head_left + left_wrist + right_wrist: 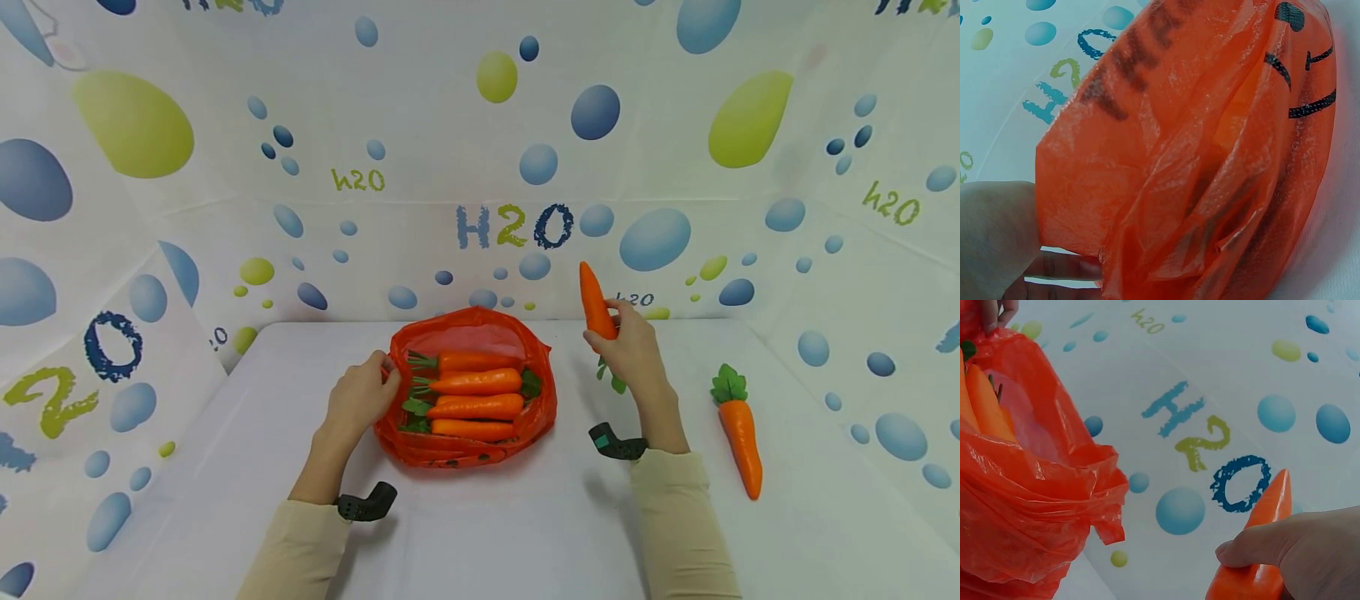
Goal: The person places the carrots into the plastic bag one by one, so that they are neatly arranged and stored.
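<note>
A red plastic bag [542,417] stands with its mouth spread wide, and several orange carrots [480,382] lie side by side inside it. My left hand [358,392] pinches the bag's left rim between thumb and fingers; in the left wrist view the bag's wall [1147,162] hides the fingertips. To the right of the bag, my right hand [636,354] grips a single carrot [592,296] above the table, its pointed tip upward and its green leaves hanging below the hand. The right wrist view shows the thumb pressed along this carrot [1272,506].
Another carrot [741,442] with green leaves lies on the white table [480,533] at the right, beyond my right wrist. Behind the table rises a white backdrop [420,250] printed with blue and green drops.
</note>
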Tool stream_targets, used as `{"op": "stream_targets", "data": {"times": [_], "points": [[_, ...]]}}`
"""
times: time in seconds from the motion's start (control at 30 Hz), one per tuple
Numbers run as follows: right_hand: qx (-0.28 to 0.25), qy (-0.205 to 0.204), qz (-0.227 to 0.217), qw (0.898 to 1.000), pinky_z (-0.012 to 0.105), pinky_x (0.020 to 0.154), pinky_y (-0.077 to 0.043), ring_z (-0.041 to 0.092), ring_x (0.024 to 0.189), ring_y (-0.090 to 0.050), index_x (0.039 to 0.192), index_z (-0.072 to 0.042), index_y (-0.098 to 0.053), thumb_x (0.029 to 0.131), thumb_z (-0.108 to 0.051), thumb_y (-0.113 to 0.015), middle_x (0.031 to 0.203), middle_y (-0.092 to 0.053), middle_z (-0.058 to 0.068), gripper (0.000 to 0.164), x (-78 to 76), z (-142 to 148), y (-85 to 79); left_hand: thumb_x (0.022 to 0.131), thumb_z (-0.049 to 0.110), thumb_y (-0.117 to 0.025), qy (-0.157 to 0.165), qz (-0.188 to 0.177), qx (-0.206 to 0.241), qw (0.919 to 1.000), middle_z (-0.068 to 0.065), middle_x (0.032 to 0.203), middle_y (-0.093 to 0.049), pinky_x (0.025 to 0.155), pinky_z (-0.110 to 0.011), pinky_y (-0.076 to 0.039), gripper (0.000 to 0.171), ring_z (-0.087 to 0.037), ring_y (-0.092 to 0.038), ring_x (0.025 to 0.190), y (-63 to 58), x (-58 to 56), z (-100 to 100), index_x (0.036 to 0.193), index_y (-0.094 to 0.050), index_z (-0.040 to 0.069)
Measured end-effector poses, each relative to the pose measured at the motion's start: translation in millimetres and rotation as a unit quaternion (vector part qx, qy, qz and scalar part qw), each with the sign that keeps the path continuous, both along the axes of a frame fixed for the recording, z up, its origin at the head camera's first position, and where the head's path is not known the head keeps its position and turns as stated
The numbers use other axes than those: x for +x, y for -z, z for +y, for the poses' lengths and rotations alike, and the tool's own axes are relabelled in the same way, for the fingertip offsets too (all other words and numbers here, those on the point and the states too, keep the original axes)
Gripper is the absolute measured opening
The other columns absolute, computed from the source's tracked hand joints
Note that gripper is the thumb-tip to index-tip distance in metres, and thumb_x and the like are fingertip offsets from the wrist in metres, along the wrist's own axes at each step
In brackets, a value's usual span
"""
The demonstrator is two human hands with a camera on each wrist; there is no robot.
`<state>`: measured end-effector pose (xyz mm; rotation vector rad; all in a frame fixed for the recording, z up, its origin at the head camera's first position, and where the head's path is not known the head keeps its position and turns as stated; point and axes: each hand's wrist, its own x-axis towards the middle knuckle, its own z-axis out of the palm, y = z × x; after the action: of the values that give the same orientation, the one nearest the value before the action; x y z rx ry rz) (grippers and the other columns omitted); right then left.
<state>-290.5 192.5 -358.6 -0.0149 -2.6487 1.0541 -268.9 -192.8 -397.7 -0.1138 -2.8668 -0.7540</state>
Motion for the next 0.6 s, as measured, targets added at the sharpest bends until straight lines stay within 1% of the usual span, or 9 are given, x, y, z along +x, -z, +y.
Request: {"op": "stream_targets", "data": {"times": [0.2, 0.37, 0.6], "points": [[0.004, 0.004, 0.013, 1.000, 0.053, 0.096, -0.054, 0.039, 0.110, -0.058, 0.149, -0.006, -0.036, 0.095, -0.025, -0.066, 0.132, -0.057, 0.024, 0.065, 1.2, -5.7, -3.6, 0.097, 0.028, -0.047, -0.002, 0.005, -0.002, 1.0000, -0.006, 0.071, -0.057, 0.053, -0.030, -0.040, 0.024, -0.022, -0.054, 0.063, 0.4, -0.5, -0.1, 0.106, -0.057, 0.007], [0.010, 0.013, 0.024, 1.000, 0.052, 0.095, -0.055, 0.038, 0.110, -0.059, 0.149, -0.006, -0.036, 0.095, -0.025, -0.066, 0.133, -0.056, 0.023, 0.065, 2.4, -10.7, -5.6, 0.098, 0.026, -0.047, -0.002, 0.003, 0.002, 1.0000, -0.006, 0.070, -0.056, 0.052, -0.030, -0.040, 0.025, -0.022, -0.053, 0.061, -0.9, -0.4, 0.1, 0.106, -0.057, 0.006], [0.012, 0.022, 0.050, 0.998, 0.051, 0.094, -0.055, 0.039, 0.110, -0.061, 0.146, -0.004, -0.040, 0.094, -0.024, -0.067, 0.133, -0.058, 0.023, 0.062, 5.2, -18.8, -7.2, 0.098, 0.025, -0.047, -0.002, 0.006, 0.001, 1.0000, -0.006, 0.069, -0.056, 0.051, -0.031, -0.040, 0.024, -0.022, -0.053, 0.061, -0.1, 0.9, -0.1, 0.106, -0.057, 0.005]]}}
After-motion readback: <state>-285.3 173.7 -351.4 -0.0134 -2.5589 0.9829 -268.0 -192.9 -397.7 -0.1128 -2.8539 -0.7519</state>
